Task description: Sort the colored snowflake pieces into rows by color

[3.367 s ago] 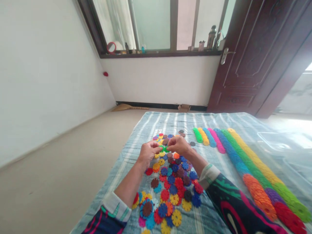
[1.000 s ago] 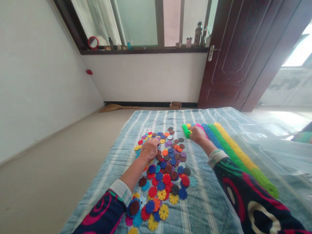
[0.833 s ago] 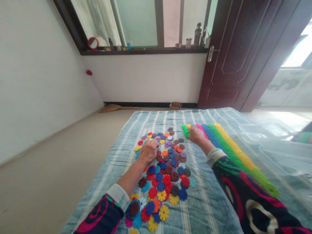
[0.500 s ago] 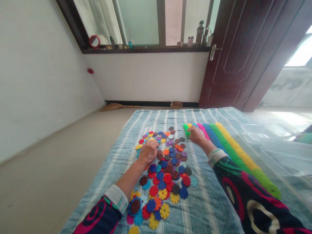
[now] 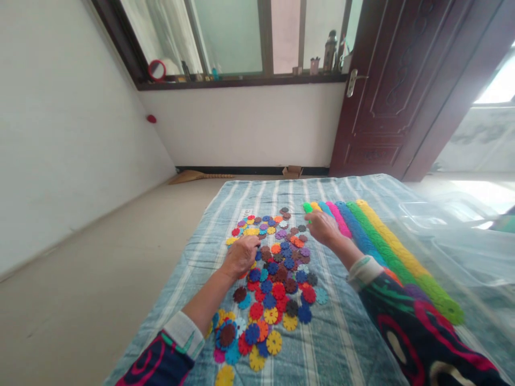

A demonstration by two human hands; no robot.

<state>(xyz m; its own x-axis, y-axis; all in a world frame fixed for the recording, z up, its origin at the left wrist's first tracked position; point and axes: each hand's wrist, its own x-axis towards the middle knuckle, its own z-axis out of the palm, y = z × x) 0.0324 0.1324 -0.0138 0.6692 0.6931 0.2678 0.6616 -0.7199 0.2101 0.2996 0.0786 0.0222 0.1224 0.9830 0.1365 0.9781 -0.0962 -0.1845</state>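
Note:
Many flower-shaped plastic discs [image 5: 278, 291] in mixed colours lie scattered over the striped cloth [image 5: 328, 321]. My left hand [image 5: 241, 256] is over the left side of this spread, its fingers pinched; what sits between the fingertips is too small to make out. My right hand [image 5: 325, 229] is closed at the near end of a short row of green discs [image 5: 308, 207], and its fingers hide whatever they hold. Beside that hand, long rows of stacked discs lie side by side, among them a pink row [image 5: 338, 215], a blue row [image 5: 358, 236] and a yellow row [image 5: 388, 238].
Clear plastic containers [image 5: 462, 257] stand to the right of the rows. Beyond the cloth's far edge are a broom [image 5: 193, 176] and a small cardboard box [image 5: 292, 171] on the floor. A dark red door [image 5: 386, 102] stands behind on the right.
My right hand has drawn slightly nearer along the green row, uncovering more of the neighbouring rows' far ends. My left hand has shifted slightly nearer and stays pinched.

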